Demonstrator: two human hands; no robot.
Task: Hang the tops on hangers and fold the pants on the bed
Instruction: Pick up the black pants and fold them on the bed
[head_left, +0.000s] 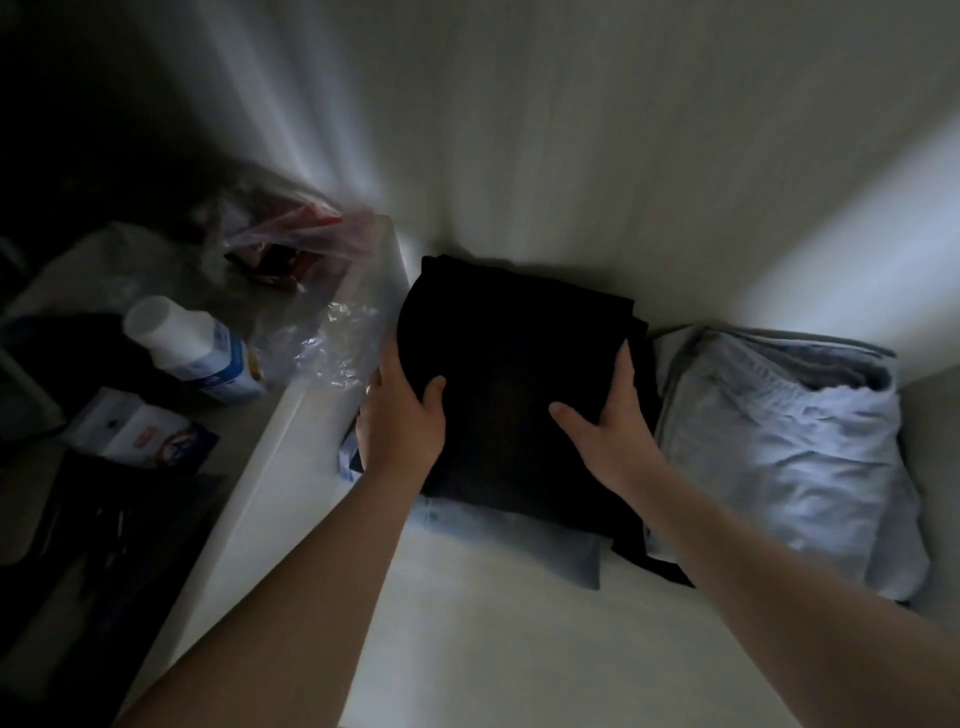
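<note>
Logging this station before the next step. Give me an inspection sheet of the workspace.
Surface: white surface, dimly lit, bearing folded clothes.
Job's things: folded black garment lies on a blue garment; folded pale pile to its right. No hangers seen.
Clutter: left of the surface, a bottle, plastic bags, a packet, and dark items too dim to name.
Grippers: left hand grips the black garment's left edge, right hand its right edge, thumbs on top.
Cables: nothing seen.
Surroundings: pale walls meet in a corner behind the clothes.
</note>
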